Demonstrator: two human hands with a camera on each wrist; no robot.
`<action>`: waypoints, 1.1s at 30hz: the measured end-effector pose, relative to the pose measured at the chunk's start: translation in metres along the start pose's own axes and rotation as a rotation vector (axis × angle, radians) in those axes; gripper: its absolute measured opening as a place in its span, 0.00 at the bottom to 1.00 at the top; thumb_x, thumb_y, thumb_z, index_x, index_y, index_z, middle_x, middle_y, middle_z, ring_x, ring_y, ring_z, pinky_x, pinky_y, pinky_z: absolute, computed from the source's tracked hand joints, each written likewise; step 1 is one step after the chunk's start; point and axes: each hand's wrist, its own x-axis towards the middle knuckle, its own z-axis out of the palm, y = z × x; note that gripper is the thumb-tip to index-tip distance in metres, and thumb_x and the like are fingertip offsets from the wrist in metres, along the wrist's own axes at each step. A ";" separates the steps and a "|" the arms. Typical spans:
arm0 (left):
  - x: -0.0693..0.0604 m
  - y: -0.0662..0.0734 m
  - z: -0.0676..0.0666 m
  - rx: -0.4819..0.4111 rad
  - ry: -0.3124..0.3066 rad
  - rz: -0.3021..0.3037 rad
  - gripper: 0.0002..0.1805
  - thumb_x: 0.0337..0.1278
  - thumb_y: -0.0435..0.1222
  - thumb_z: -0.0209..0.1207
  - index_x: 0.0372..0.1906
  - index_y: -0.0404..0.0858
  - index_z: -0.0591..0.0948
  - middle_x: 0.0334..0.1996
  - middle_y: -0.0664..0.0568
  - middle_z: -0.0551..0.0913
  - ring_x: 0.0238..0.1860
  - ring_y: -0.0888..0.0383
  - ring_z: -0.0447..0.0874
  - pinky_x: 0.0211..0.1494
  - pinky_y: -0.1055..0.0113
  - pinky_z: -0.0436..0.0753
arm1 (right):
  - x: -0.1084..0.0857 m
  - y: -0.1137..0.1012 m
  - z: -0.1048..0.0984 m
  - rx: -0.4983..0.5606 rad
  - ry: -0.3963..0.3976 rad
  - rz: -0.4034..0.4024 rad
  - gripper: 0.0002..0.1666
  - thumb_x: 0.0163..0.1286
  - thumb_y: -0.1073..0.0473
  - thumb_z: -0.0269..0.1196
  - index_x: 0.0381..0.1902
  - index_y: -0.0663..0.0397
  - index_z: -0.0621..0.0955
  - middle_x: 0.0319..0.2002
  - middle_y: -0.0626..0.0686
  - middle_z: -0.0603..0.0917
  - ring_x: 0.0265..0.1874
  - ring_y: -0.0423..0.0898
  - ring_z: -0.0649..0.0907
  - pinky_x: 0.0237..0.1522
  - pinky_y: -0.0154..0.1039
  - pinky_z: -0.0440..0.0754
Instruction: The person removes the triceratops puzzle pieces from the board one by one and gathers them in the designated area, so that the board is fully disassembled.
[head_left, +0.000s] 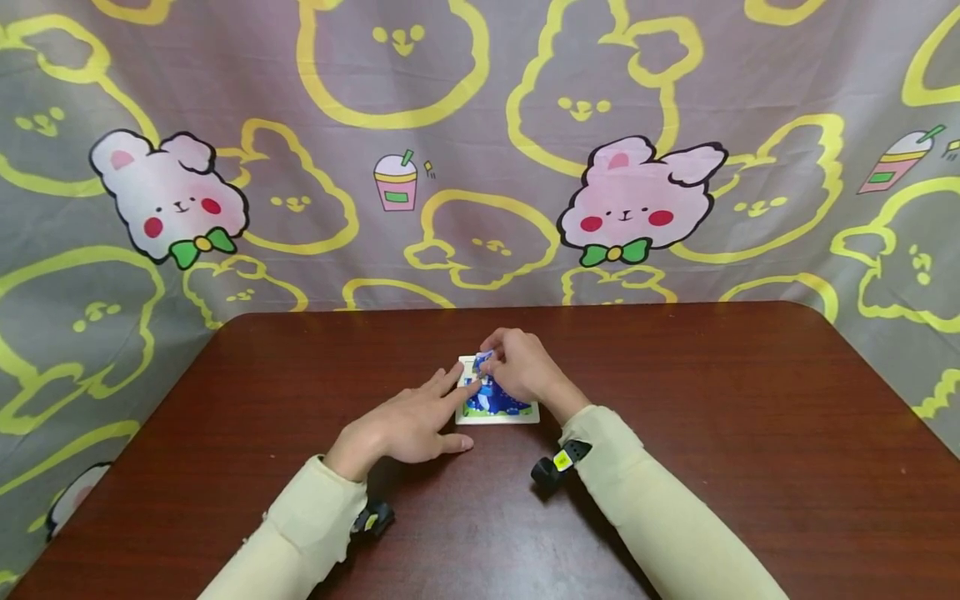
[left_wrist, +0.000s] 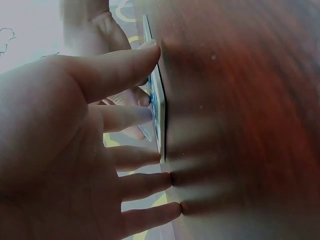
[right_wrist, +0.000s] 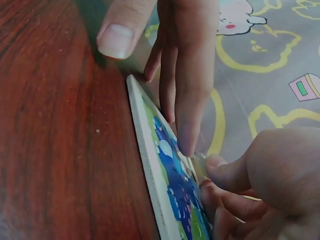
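Observation:
A small jigsaw puzzle [head_left: 497,408] with a white border and a blue, dinosaur-like picture on green lies flat on the table. My right hand [head_left: 528,367] pinches a puzzle piece [right_wrist: 201,166] between thumb and fingers, tilted up at the board's upper part. Its printed face is mostly hidden. My left hand [head_left: 411,423] lies at the board's left side with fingers spread and fairly straight. Its index fingertip [right_wrist: 187,142] touches the picture beside the piece. In the left wrist view, another fingertip meets the board edge [left_wrist: 161,115] and two more reach the tabletop.
The brown wooden table [head_left: 712,400] surrounds the board. Behind it hangs a grey curtain [head_left: 480,167] with yellow outlines and cartoon rabbits. Black wrist cameras [head_left: 551,473] sit on both cuffs, close above the tabletop.

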 end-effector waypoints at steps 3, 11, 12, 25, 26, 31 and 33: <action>0.000 0.000 0.000 0.002 0.013 0.009 0.44 0.75 0.52 0.61 0.87 0.51 0.55 0.89 0.45 0.41 0.89 0.41 0.39 0.83 0.33 0.58 | -0.001 -0.001 -0.001 0.013 0.001 0.006 0.15 0.79 0.57 0.65 0.58 0.55 0.84 0.46 0.55 0.86 0.44 0.50 0.83 0.54 0.48 0.86; 0.002 0.001 0.002 0.027 0.016 0.032 0.43 0.76 0.53 0.60 0.87 0.48 0.56 0.89 0.47 0.43 0.89 0.45 0.39 0.87 0.39 0.54 | -0.002 -0.003 0.000 0.043 0.012 -0.001 0.15 0.78 0.57 0.65 0.58 0.55 0.84 0.41 0.53 0.85 0.42 0.49 0.82 0.51 0.46 0.84; 0.002 0.001 0.002 0.023 0.016 0.037 0.43 0.76 0.52 0.60 0.87 0.48 0.56 0.89 0.47 0.43 0.89 0.45 0.39 0.87 0.39 0.54 | -0.002 -0.003 0.000 0.049 0.014 0.002 0.15 0.78 0.57 0.65 0.58 0.55 0.84 0.42 0.53 0.85 0.42 0.49 0.82 0.51 0.46 0.84; 0.002 0.002 0.004 0.006 0.010 0.059 0.45 0.75 0.53 0.61 0.87 0.48 0.55 0.89 0.49 0.41 0.89 0.44 0.40 0.86 0.39 0.56 | 0.000 -0.003 0.001 0.129 0.063 0.028 0.17 0.78 0.54 0.66 0.59 0.55 0.83 0.42 0.53 0.85 0.43 0.49 0.83 0.51 0.45 0.83; 0.002 0.003 0.004 0.012 0.007 0.057 0.45 0.75 0.53 0.61 0.87 0.48 0.55 0.89 0.49 0.41 0.89 0.44 0.39 0.86 0.39 0.56 | 0.000 -0.003 0.001 0.137 0.066 0.025 0.17 0.78 0.54 0.66 0.59 0.55 0.83 0.43 0.53 0.85 0.43 0.49 0.83 0.51 0.45 0.83; 0.001 0.004 0.003 0.024 -0.010 0.042 0.44 0.76 0.53 0.60 0.87 0.48 0.54 0.89 0.49 0.42 0.89 0.45 0.38 0.87 0.39 0.54 | -0.001 -0.002 -0.005 0.195 0.069 0.019 0.17 0.77 0.53 0.68 0.59 0.53 0.84 0.45 0.54 0.86 0.43 0.49 0.84 0.48 0.43 0.84; 0.001 0.005 0.003 0.021 -0.016 0.034 0.44 0.76 0.53 0.60 0.87 0.49 0.55 0.89 0.49 0.42 0.89 0.45 0.37 0.87 0.38 0.53 | -0.001 0.000 -0.010 0.223 0.076 0.010 0.17 0.76 0.54 0.68 0.59 0.52 0.85 0.46 0.55 0.86 0.44 0.50 0.84 0.46 0.41 0.84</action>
